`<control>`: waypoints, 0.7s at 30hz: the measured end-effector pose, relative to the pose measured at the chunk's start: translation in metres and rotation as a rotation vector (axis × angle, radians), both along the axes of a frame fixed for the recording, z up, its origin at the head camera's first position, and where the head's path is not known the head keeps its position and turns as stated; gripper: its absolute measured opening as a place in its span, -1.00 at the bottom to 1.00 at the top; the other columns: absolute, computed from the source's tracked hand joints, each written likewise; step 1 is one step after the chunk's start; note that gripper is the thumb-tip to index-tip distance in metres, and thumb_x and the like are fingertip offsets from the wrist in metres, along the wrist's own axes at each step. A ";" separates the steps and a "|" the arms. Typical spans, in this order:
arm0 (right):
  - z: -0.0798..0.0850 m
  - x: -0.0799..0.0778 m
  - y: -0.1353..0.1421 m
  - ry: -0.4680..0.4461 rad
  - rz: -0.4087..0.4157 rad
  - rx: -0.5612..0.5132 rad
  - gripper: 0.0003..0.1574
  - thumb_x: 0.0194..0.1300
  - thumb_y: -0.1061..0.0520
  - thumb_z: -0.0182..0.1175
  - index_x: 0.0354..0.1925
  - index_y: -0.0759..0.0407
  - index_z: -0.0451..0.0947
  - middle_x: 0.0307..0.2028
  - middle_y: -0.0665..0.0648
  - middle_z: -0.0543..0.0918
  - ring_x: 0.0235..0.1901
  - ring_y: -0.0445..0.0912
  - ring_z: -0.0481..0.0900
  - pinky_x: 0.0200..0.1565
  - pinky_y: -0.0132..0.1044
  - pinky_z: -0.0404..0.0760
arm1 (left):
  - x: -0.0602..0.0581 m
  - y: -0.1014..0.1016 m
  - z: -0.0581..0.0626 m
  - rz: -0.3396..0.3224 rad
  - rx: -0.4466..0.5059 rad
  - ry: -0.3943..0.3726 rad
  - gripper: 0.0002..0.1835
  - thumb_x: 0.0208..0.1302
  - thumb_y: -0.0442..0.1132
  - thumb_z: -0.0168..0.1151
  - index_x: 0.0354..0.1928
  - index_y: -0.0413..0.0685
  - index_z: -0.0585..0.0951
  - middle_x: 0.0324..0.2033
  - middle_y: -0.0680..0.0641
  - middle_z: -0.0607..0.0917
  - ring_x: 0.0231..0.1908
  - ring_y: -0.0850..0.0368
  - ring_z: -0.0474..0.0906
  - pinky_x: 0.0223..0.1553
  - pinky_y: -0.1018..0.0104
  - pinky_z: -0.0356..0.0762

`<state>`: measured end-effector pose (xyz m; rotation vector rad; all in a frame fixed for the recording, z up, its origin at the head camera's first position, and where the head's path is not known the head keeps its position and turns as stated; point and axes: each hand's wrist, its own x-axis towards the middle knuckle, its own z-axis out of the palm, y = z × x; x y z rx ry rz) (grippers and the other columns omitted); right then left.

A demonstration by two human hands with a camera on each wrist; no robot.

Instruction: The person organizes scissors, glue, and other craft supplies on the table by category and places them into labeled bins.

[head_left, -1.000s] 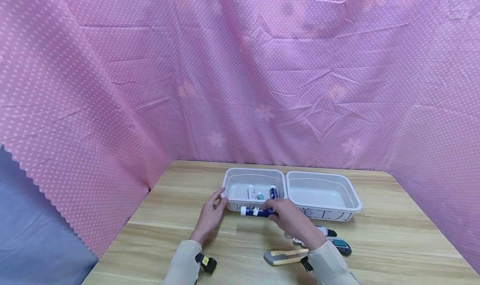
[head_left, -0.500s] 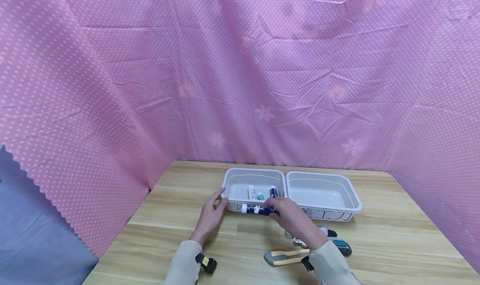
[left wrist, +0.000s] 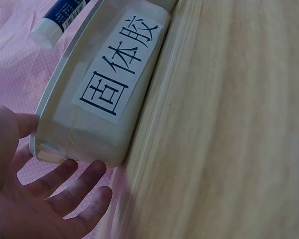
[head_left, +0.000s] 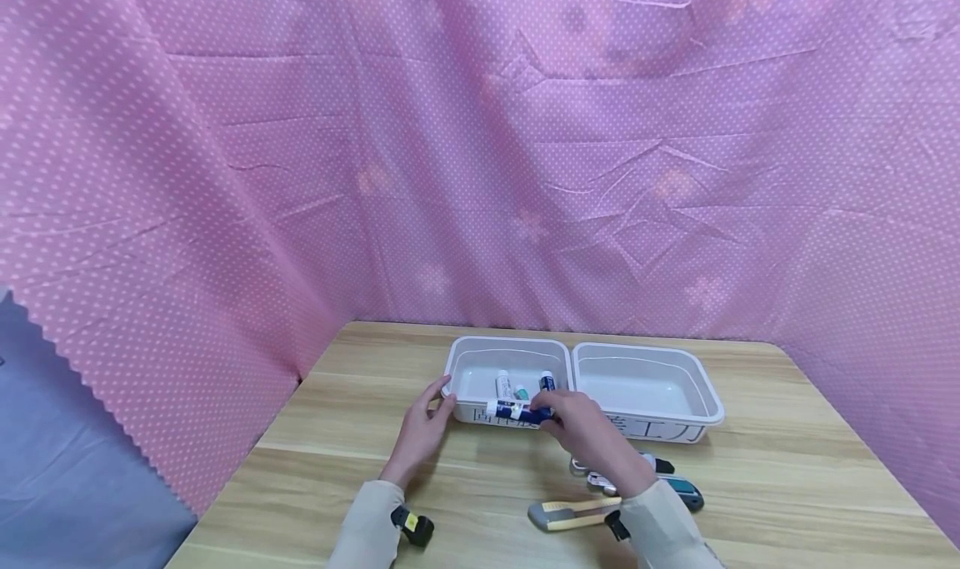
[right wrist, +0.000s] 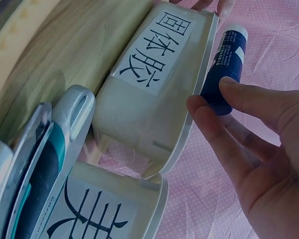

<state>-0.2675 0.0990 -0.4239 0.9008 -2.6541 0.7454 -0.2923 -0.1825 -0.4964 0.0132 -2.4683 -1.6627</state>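
My right hand [head_left: 581,427] pinches a dark blue glue stick [right wrist: 228,67] with a white cap between thumb and fingertips. In the head view it lies crosswise at the front rim of the left white bin [head_left: 480,342]. My left hand [head_left: 422,427] holds that bin's left front corner at the rim, other fingers spread beside its outer wall in the left wrist view. Inside are a white glue stick [head_left: 503,384], a small green-and-white piece [head_left: 521,393] partly hidden by the front wall, and another blue glue stick [head_left: 547,381].
A second white bin [head_left: 637,348], also with a lettered label, stands against the first on the right. Near my right forearm lie a yellow-and-grey utility knife [head_left: 566,516], a teal-and-black one [head_left: 684,492] and another with a black end [head_left: 663,465]. A pink curtain [head_left: 525,177] hangs behind the table.
My right hand has raised the glue stick slightly and moved it a little right, from in front of the left bin's label up to its rim. My left hand has stayed put.
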 end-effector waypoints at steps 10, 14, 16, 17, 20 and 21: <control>0.001 0.000 0.003 -0.023 -0.066 -0.021 -0.64 0.21 0.32 0.43 -0.04 0.03 0.70 -0.12 0.04 0.77 -0.12 -0.09 0.72 -0.07 -0.20 0.74 | 0.001 0.000 0.000 -0.003 0.000 -0.011 -0.43 0.54 0.09 0.10 0.51 0.25 0.35 0.37 -0.23 0.47 0.08 -0.06 0.63 0.20 -0.09 0.59; 0.002 0.000 0.003 -0.010 -0.082 -0.021 -0.65 0.22 0.31 0.43 -0.04 0.03 0.71 -0.13 0.03 0.77 -0.13 -0.10 0.72 -0.08 -0.21 0.74 | 0.002 0.000 0.001 -0.001 -0.002 -0.010 -0.43 0.54 0.08 0.09 0.51 0.23 0.35 0.37 -0.23 0.48 0.07 -0.06 0.64 0.19 -0.09 0.59; 0.002 -0.001 0.003 0.002 -0.086 -0.024 -0.66 0.22 0.32 0.43 -0.05 0.04 0.71 -0.15 0.03 0.77 -0.15 -0.11 0.72 -0.10 -0.21 0.74 | 0.002 0.000 0.001 0.001 -0.003 -0.008 -0.43 0.54 0.08 0.09 0.51 0.23 0.35 0.37 -0.22 0.48 0.07 -0.07 0.64 0.19 -0.09 0.59; 0.002 -0.001 0.003 0.011 -0.084 -0.027 -0.66 0.22 0.32 0.43 -0.05 0.05 0.71 -0.15 0.03 0.77 -0.15 -0.10 0.72 -0.11 -0.20 0.74 | 0.002 0.000 0.001 -0.001 -0.005 -0.005 -0.43 0.54 0.09 0.09 0.52 0.22 0.35 0.36 -0.23 0.48 0.07 -0.06 0.64 0.18 -0.10 0.59; 0.001 -0.002 0.005 0.032 -0.082 -0.037 -0.66 0.21 0.34 0.43 -0.06 0.07 0.71 -0.15 0.05 0.77 -0.15 -0.08 0.72 -0.10 -0.17 0.75 | 0.002 0.000 0.001 -0.001 -0.007 -0.002 -0.42 0.53 0.11 0.09 0.51 0.24 0.36 0.36 -0.23 0.49 0.06 -0.06 0.64 0.18 -0.09 0.59; 0.001 -0.003 0.006 0.034 -0.080 -0.043 -0.66 0.21 0.34 0.43 -0.06 0.08 0.71 -0.14 0.06 0.78 -0.14 -0.07 0.73 -0.10 -0.16 0.75 | 0.002 0.000 0.001 -0.002 -0.009 0.001 -0.42 0.53 0.12 0.09 0.51 0.24 0.36 0.36 -0.23 0.49 0.05 -0.06 0.64 0.17 -0.09 0.60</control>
